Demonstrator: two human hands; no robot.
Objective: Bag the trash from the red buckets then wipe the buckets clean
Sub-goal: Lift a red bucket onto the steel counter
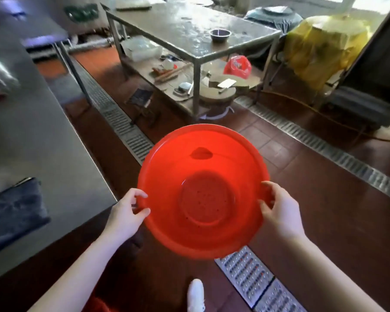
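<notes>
red bucket: light, stiff, slick plastic | left hand pinches rim at 9 o'clock | right hand grips 3 o'clock

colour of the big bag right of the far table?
Yellow. The bag shows best in the head view, the only one.

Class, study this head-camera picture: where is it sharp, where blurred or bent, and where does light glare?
Head view: the red bucket, left hand and right hand look fairly sharp; the counter smears towards its far upper-left end; the wide lens bows the floor grates; daylight glares off the steel table.
</notes>
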